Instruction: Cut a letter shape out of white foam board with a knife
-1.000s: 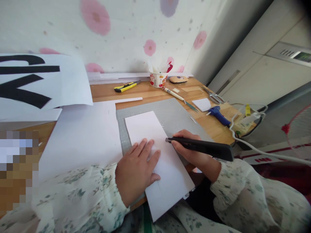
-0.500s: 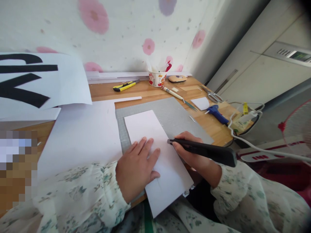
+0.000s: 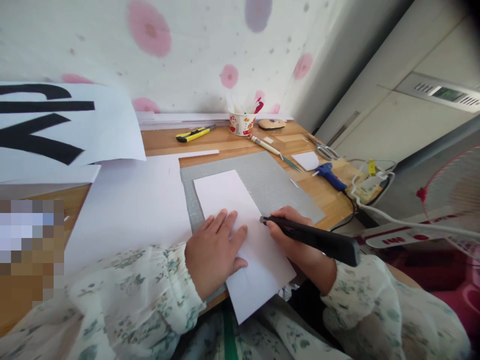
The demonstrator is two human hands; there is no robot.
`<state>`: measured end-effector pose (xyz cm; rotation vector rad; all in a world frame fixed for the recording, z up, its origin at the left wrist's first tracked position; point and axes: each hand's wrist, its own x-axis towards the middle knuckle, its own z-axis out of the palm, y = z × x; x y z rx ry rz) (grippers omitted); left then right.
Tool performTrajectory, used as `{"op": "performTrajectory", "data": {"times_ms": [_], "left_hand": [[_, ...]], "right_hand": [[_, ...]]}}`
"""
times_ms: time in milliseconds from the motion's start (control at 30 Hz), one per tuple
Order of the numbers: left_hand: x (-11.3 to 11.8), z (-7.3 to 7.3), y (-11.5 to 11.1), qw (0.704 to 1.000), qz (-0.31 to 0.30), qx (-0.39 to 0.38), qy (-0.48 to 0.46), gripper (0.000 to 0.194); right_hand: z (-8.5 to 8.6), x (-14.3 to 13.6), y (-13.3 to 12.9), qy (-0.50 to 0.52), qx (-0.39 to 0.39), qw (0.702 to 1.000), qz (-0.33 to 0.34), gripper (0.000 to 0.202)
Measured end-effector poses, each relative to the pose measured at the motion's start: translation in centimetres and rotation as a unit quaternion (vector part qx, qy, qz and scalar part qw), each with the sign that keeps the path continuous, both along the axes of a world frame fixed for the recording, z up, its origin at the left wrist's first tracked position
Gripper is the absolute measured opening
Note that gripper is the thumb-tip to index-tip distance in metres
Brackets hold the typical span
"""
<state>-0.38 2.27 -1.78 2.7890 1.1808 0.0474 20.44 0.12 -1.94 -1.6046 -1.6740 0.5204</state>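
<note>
Left hand (image 3: 215, 252): laid palm-down with fingers parted and thumb out to the side; grasps nothing, apparently presses on the white card

Right hand (image 3: 299, 253): closed about the front part of a black utility knife (image 3: 318, 239), thumb and fingers near the grey tip, handle slanting back over the wrist

White card (image 3: 258, 260): aslant, upper part on a grey cutting mat (image 3: 277, 185), lower corner past the table's front edge above the person's lap; knife tip at its right-hand long edge, depth of bite not discernible

Adjacent: large white sheet (image 3: 135, 210) left of the card; yellow snap-off cutter (image 3: 195, 134), paper cup (image 3: 242, 123) and blue glue gun (image 3: 330, 177) on the wooden table (image 3: 161, 142) beyond

Handling note: best done with light, even strokes, the blade steady against the edge and the left palm weighing the card down, thumb and fingertips well off the blade's line; the overhanging end lacks backing, so shifting the card fully onto the mat would seem safer

Variance from the frame one second earlier: knife tip apparently a little farther down the edge toward the person; handle end lower in view; left hand in much the same place on the card; more of the pink fan (image 3: 455, 185) showing at right
</note>
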Motion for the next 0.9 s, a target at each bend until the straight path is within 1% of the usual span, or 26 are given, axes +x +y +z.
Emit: {"op": "performTrajectory", "data": {"times_ms": [200,500,700,900], "left_hand": [[-0.1,-0.1,0.0,1.0,-0.005,0.003,-0.018,0.062],[-0.1,-0.1,0.0,1.0,-0.011,0.018,-0.016,0.059],[-0.2,-0.4,0.0,0.999,-0.007,0.023,-0.046,0.06],[-0.2,-0.3,0.0,0.999,-0.003,0.009,-0.05,0.059]], "right_hand": [[0.1,-0.1,-1.0,0.026,-0.006,1.0,-0.013,0.007],[0.5,-0.7,-1.6,0.007,-0.026,0.998,-0.05,0.01],[0.5,-0.5,-2.7,0.008,-0.051,0.997,-0.056,0.013],[0.1,-0.1,-3.6,-0.019,-0.008,0.999,-0.046,0.008]]}}
